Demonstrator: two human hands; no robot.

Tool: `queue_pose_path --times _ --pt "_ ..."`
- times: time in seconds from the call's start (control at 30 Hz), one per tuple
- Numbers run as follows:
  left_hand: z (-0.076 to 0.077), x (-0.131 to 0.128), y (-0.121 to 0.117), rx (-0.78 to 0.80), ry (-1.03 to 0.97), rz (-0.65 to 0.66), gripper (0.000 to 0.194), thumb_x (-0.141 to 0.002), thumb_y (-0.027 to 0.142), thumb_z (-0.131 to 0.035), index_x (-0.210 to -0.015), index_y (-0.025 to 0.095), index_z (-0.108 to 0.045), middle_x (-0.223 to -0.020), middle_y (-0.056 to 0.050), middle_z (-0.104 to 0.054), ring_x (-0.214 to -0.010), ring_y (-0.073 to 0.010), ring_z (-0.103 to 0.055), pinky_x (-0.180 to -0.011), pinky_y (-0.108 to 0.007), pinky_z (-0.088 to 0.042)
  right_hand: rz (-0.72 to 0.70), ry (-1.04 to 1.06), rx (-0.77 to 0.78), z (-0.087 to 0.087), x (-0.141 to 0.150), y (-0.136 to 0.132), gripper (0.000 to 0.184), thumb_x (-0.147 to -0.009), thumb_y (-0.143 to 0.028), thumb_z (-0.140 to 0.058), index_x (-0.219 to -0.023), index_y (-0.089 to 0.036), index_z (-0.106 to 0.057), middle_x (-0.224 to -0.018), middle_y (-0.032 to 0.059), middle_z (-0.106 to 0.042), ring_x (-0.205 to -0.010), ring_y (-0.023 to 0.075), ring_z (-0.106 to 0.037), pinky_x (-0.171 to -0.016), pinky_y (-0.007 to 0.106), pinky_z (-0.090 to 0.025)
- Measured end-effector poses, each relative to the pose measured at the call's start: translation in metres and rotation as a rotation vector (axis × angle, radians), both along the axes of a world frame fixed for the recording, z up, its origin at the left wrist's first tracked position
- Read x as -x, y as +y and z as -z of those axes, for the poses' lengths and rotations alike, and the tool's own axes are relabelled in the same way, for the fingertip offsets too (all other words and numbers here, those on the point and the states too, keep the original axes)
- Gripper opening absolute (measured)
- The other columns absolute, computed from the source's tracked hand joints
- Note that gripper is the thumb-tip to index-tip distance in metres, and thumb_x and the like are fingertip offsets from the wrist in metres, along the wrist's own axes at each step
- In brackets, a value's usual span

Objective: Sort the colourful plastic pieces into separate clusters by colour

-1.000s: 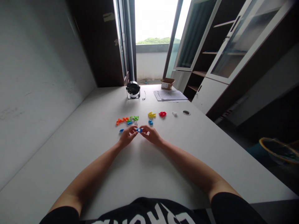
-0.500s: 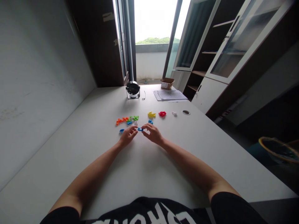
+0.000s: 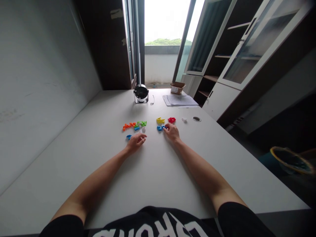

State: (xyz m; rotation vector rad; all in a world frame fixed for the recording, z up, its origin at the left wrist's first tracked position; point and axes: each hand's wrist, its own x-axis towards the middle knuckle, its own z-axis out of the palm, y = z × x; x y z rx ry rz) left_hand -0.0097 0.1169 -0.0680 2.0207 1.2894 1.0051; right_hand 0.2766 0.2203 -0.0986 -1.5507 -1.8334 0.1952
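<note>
My right hand (image 3: 172, 132) has its fingertips closed on a small blue plastic piece (image 3: 164, 127), low at the tabletop. Right beside that piece lies another blue piece (image 3: 159, 128). Yellow pieces (image 3: 160, 120) sit just behind it, and red pieces (image 3: 171, 120) are beyond my right fingertips. My left hand (image 3: 136, 141) rests near the table with loose fingers apart and nothing visible in them. By its knuckles is a blue piece (image 3: 128, 137). White pieces (image 3: 144, 129) lie just past its fingers, partly hidden by the hand.
Orange pieces (image 3: 129, 125) and green pieces (image 3: 142, 123) lie grouped at the left. A white piece (image 3: 184, 119) is near a round cable hole (image 3: 196, 119). Further back stand a black round lamp-like device (image 3: 141, 93), papers (image 3: 181, 100) and a small cardboard box (image 3: 177, 88).
My hands have come apart. The right one has carried the blue piece right and away from me to the other blue piece. My left hand stays about where it was, its fingers loosened.
</note>
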Motion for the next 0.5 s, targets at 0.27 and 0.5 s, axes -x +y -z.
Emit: queue_pose_path --times 0.27,0.5 --pt "0.0006 -0.0008 0.0006 -0.008 0.03 0.021 0.023 -0.091 0.032 -0.056 -0.104 0.021 -0.071 -0.092 -0.004 -0.069 -0.075 -0.0143 -0.062 -0.065 -0.024 -0.049 -0.05 -0.066 0.012 -0.0006 0.0037 -0.0002 0.021 -0.089 -0.034 -0.062 -0.102 -0.021 -0.072 -0.098 0.0076 -0.069 -0.094 0.0236 -0.058 -0.087 0.036 -0.044" --pt "0.0011 -0.0005 0.0006 -0.002 0.025 0.037 0.023 -0.091 0.031 -0.056 -0.105 0.021 -0.071 -0.093 -0.004 -0.069 -0.076 -0.0145 -0.062 -0.066 -0.024 -0.05 -0.069 -0.09 0.016 -0.002 0.0075 -0.0033 0.026 -0.091 -0.03 -0.06 -0.112 -0.022 -0.071 -0.109 0.0091 -0.068 -0.105 0.0255 -0.057 -0.095 0.038 -0.043"
